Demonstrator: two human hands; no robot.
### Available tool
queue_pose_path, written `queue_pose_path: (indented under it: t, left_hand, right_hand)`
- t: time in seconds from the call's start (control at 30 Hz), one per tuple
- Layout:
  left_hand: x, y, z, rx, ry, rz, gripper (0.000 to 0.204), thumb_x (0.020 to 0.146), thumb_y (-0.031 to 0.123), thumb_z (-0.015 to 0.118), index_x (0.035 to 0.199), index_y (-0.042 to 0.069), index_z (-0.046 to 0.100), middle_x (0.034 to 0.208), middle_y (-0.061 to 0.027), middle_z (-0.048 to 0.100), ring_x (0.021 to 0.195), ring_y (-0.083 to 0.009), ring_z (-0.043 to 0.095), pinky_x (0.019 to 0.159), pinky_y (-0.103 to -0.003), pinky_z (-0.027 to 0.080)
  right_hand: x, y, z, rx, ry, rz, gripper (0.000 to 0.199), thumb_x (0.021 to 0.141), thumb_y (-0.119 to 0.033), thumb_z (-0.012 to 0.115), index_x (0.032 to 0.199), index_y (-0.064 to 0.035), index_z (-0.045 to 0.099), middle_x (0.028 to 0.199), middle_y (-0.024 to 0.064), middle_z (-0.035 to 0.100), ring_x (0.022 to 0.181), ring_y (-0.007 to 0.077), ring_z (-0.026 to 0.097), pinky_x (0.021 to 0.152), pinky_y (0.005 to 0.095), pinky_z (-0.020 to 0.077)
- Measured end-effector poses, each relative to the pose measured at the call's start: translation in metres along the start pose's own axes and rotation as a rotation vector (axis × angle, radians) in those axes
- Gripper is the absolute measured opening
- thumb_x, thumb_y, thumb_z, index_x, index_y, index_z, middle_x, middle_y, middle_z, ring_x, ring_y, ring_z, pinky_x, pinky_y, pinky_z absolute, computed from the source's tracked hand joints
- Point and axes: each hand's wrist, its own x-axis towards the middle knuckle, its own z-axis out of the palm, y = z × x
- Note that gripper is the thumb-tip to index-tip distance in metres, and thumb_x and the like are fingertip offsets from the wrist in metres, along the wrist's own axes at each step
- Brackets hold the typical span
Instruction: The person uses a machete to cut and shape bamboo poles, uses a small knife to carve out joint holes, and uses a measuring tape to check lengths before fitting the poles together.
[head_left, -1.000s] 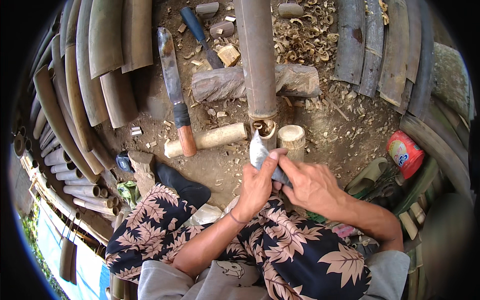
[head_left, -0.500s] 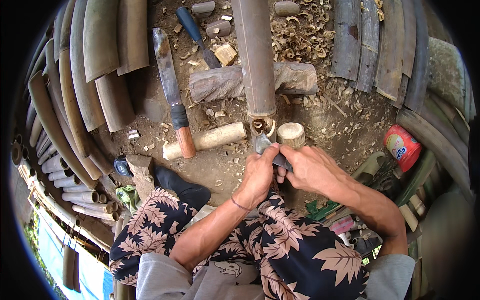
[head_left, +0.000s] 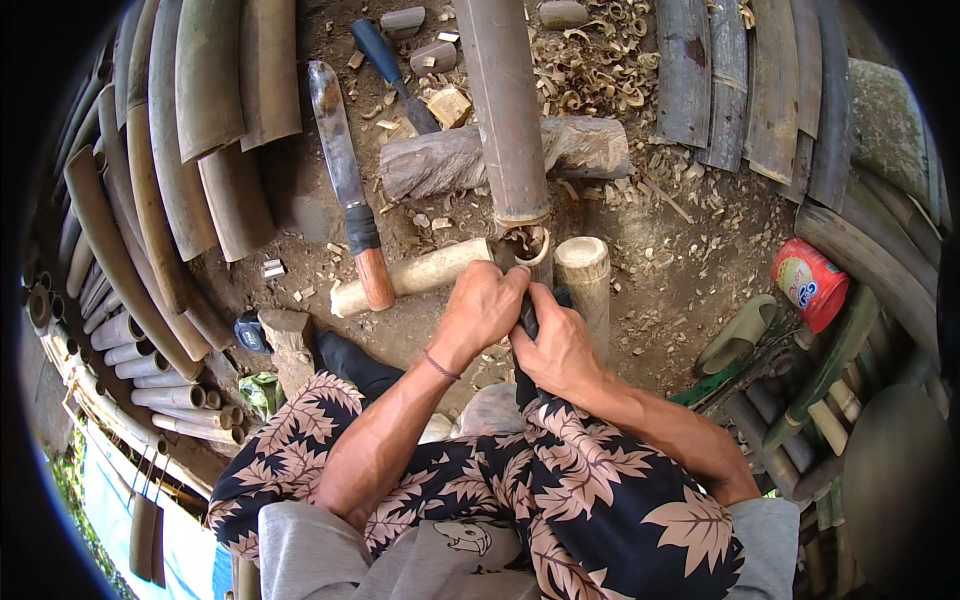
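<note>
A long brown bamboo pole (head_left: 505,110) runs toward me, and its near end has a notched, hollow mouth (head_left: 530,245) with curled shavings inside. At that mouth I hold a dark knife (head_left: 529,317) in both hands. My right hand (head_left: 555,342) is closed around its handle. My left hand (head_left: 485,305) is closed on the knife farther forward, with the thumb toward the bamboo end. Most of the blade is hidden behind my left fingers. A pale bamboo piece (head_left: 583,290) stands just right of the pole's end; another pale bamboo length (head_left: 430,277) lies to the left.
A rough log (head_left: 425,165) lies crosswise beneath the pole. A machete (head_left: 342,150) and a blue-handled chisel (head_left: 390,62) are on the ground at left. Split bamboo (head_left: 210,80) is stacked on both sides. Shavings (head_left: 600,65) litter the far ground; a red pack (head_left: 812,283) is at right.
Both hands have shifted left, and the right has turned and dropped toward me. The knife has swung more upright, with less blade showing. More of the standing bamboo piece is uncovered.
</note>
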Motion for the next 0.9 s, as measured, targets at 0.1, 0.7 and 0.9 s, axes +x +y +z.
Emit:
queue_pose_path:
  t: [0.1, 0.7, 0.9]
  left_hand:
    - [-0.009, 0.015, 0.020, -0.322, -0.055, -0.094, 0.055, 0.092, 0.034, 0.053, 0.068, -0.014, 0.061, 0.059, -0.0284, 0.061, 0.059, -0.0343, 0.067, 0.059, -0.045, 0.050]
    - [-0.019, 0.003, 0.056, -1.712, -0.566, 0.076, 0.062, 0.098, 0.062, 0.040, 0.126, 0.009, 0.055, 0.107, -0.0070, 0.067, 0.089, -0.0194, 0.062, 0.085, -0.036, 0.048]
    - [-0.073, -0.015, 0.060, -0.527, -0.429, 0.232, 0.081, 0.095, 0.044, 0.061, 0.152, -0.002, 0.026, 0.138, -0.0205, 0.051, 0.122, -0.0279, 0.055, 0.105, -0.041, 0.043]
  right_hand:
    - [-0.008, 0.003, -0.039, -0.183, -0.002, -0.049, 0.045, 0.083, -0.011, 0.063, 0.126, -0.0043, 0.053, 0.089, 0.0234, 0.068, 0.080, 0.0433, 0.067, 0.068, 0.0480, 0.0554]
    - [0.095, -0.110, -0.089, -1.409, -0.589, -0.641, 0.020, 0.081, -0.022, 0.066, 0.093, -0.0087, 0.073, 0.077, 0.0122, 0.073, 0.075, 0.0277, 0.073, 0.064, 0.0411, 0.0558]
    - [0.030, -0.017, -0.111, -0.653, -0.221, -0.336, 0.037, 0.096, -0.037, 0.052, 0.094, -0.0042, 0.069, 0.070, 0.0208, 0.066, 0.075, 0.0366, 0.068, 0.074, 0.0457, 0.0526]
